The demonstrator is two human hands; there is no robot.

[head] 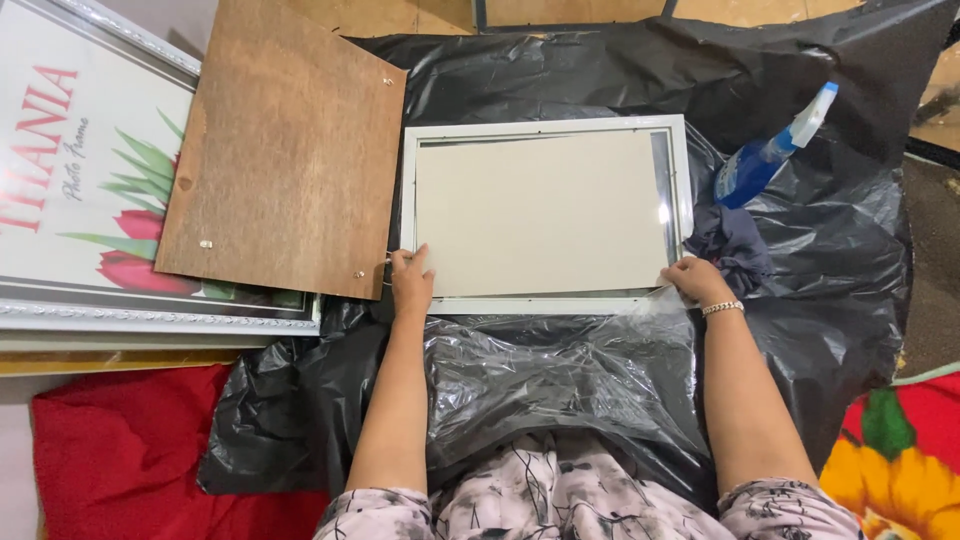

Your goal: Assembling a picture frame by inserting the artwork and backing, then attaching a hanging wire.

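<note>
Right in the middle of the black plastic sheet point(560, 70) sits a white picture frame point(545, 128), lying face down, with a pale grey card sheet point(540, 215) resting inside it and covering nearly the whole opening, only a thin strip of glass showing along the right side. The left hand point(411, 282) is at the lower left corner of the card, fingers pressed flat on it with the thumb by the frame edge, so it's touching rather than gripping anything. The right hand point(697, 281), with a bracelet point(722, 308) on the wrist, sits at the lower right corner of the frame, fingers curled down over the edge; can't really tell how tightly it's closed. Just beside that hand there's a crumpled dark blue cloth point(730, 243), and a blue spray bottle point(770, 150) lies tilted above it. Left of the frame a brown wooden backing board point(285, 150) lies partly over a bigger silver-framed flower print point(90, 190). A red cloth point(120, 460) is at the bottom left.
</note>
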